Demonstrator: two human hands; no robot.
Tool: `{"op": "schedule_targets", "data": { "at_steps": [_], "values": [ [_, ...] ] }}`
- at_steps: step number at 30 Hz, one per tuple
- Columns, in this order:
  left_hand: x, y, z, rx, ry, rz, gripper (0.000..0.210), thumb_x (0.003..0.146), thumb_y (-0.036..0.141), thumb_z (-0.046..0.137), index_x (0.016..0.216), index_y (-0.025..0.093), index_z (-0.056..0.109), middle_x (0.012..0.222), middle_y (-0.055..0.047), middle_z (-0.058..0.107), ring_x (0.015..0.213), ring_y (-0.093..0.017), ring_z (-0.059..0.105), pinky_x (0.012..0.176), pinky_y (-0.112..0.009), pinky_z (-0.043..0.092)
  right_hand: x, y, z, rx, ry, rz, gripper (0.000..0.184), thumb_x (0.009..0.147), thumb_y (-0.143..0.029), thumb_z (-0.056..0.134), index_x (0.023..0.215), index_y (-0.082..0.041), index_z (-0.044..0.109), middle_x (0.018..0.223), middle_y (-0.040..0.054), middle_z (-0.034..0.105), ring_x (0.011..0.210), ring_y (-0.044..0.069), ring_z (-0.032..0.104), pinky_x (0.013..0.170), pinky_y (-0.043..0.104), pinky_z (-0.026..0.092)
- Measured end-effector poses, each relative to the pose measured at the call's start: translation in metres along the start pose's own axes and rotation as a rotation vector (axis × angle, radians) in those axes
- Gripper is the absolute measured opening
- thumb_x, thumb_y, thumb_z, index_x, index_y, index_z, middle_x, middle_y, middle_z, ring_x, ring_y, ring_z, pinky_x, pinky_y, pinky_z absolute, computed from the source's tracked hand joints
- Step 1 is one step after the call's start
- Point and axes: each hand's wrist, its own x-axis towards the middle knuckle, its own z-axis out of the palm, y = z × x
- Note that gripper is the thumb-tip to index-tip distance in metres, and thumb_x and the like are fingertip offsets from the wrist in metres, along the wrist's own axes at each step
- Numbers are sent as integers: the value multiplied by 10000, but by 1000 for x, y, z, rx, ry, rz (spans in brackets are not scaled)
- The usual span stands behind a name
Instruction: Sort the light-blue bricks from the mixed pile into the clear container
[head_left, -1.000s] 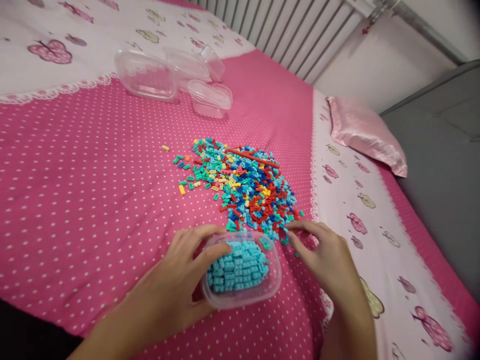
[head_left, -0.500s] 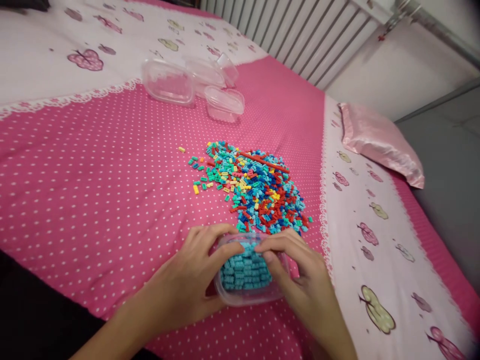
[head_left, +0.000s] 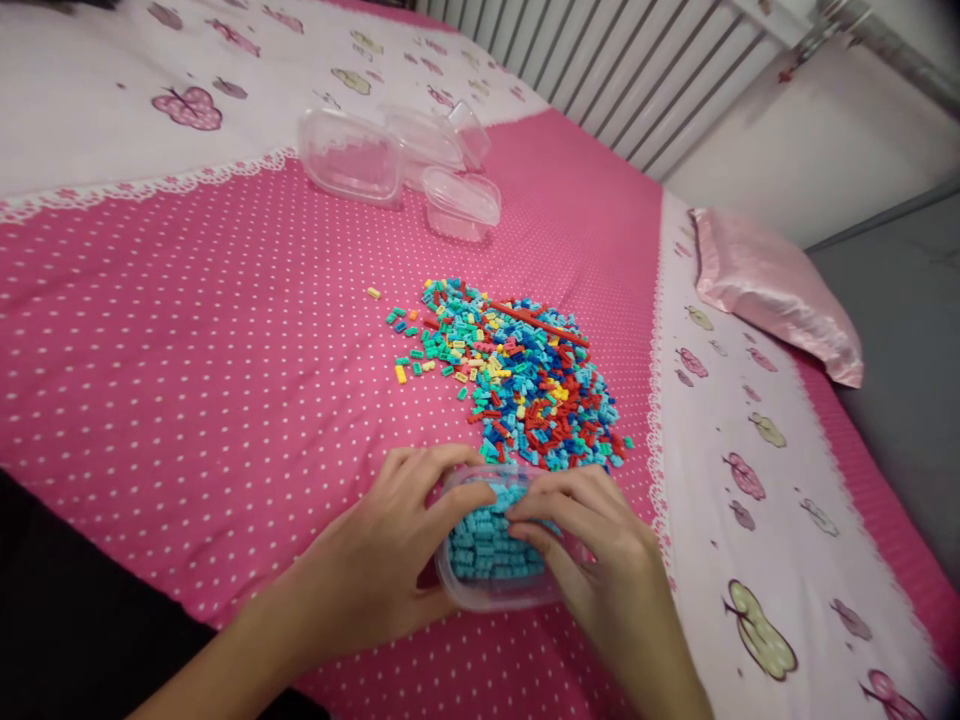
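A clear plastic container point(head_left: 499, 598) sits near the front, with rows of turquoise toy bricks point(head_left: 487, 545) packed inside. My left hand point(head_left: 405, 535) is wrapped round its left side, the thumb reaching over the rim onto the bricks. Inside the container, the fingertips of my right hand point(head_left: 592, 540) are pinched together over the bricks; whether a brick is between them is hidden. Just beyond lies a loose pile of small toy bricks point(head_left: 525, 370) in blue, red, green, turquoise and yellow. A long red strip point(head_left: 536, 324) rests on top of the pile.
Farther back stand several clear plastic containers point(head_left: 352, 160), one with a lid-like top point(head_left: 461, 195). Pink polka-dot bedding point(head_left: 187, 350) lies under everything. A pink satin pillow point(head_left: 776, 290) is at the right, and a white slatted rail point(head_left: 600, 70) runs behind.
My right fingertips have moved slightly down and left over the turquoise bricks. My left hand keeps its hold on the container. The whole view has shifted a little.
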Motion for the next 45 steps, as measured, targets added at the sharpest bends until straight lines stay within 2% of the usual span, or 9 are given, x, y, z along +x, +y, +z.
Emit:
{"op": "schedule_targets", "data": {
  "at_steps": [3,9,24,36,40,42,45],
  "values": [
    [-1,0,1,9,-4,-7,646,802,238,717,1391,280,453,1409,-115,502,1219,-308,537,991,-449,525,0,0,1,-27,-34,-10,153,884,-113,734,848,-258,704,809,-51,720,800,186,619,774,357,397],
    [0,-1,2,16,-11,0,621,812,254,727,1373,276,461,1418,-107,498,1235,-302,524,1026,-449,495,-2,1,-2,-58,-61,-1,163,860,-134,780,875,-272,697,814,-94,733,771,160,643,811,363,340],
    [0,1,2,29,-27,25,626,832,255,719,1384,263,424,1408,-111,480,1221,-301,502,1010,-447,465,0,-1,3,-85,-53,39,140,865,-166,780,823,-259,685,784,-83,698,770,169,613,830,359,295],
    [2,-2,3,42,-22,30,619,833,265,720,1380,256,429,1413,-115,462,1222,-302,487,1008,-448,463,-1,1,-1,-67,-21,5,170,857,-114,775,886,-270,714,817,-89,736,780,163,637,839,356,330],
    [1,-1,2,37,-15,39,581,842,256,698,1358,247,431,1406,-124,459,1225,-310,485,1001,-472,482,-3,4,-11,-67,6,-18,156,880,-147,757,941,-278,700,863,-88,752,776,149,635,832,343,368],
    [0,-2,2,38,-21,36,568,843,250,684,1352,248,432,1416,-128,449,1223,-319,484,985,-491,498,-4,13,-21,-80,54,16,109,901,-209,742,954,-296,703,857,-83,745,785,152,628,818,331,399],
    [-1,-3,3,65,-27,16,566,847,246,662,1366,259,437,1418,-130,428,1228,-324,480,971,-493,518,-4,35,-36,-111,139,165,30,929,-312,702,949,-307,724,849,-52,733,792,170,627,786,324,442]
  ]
}}
